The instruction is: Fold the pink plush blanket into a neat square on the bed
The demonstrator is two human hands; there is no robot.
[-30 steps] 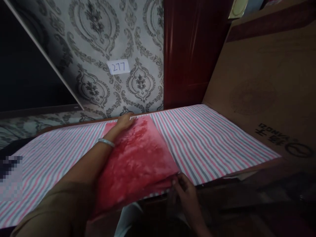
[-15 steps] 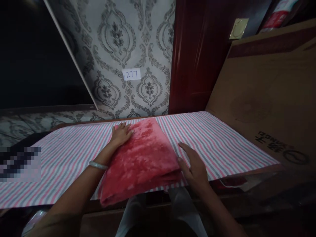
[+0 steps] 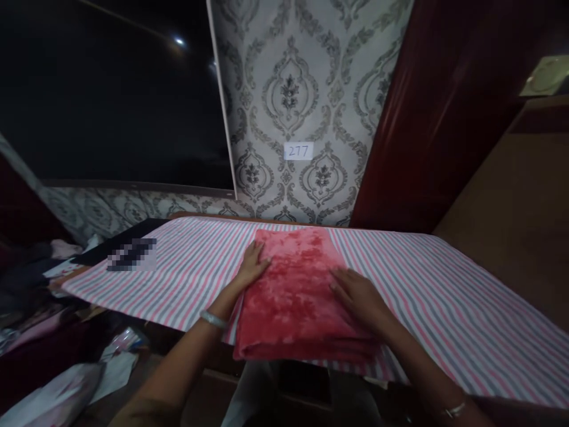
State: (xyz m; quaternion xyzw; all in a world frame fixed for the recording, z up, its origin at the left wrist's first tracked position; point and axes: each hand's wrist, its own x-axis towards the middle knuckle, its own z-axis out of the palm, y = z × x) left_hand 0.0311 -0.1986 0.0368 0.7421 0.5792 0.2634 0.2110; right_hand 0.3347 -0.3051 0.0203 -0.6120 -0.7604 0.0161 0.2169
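A folded red and pink mottled cloth [image 3: 297, 290] lies in a thick stack in front of me, its layered folds along the near edge. My left hand [image 3: 254, 265] rests on its left edge, fingers apart and stretched toward the far side. On the opposite edge, my right hand [image 3: 358, 293] touches the cloth with its fingers extended. Neither hand grips the fabric. Beneath the cloth is a pink, grey and white striped sheet [image 3: 191, 267] spread over the table.
A large dark screen [image 3: 120, 101] stands at the back left. Behind the table is patterned wallpaper with a paper label [image 3: 299, 150] reading 277. A cardboard box [image 3: 511, 196] is at the right. Clothes and plastic bags [image 3: 66, 391] lie at the lower left.
My view has turned left. The right hand has come from beside the cloth onto its right edge. The cloth now lies straighter, and the left hand stays at its left edge.
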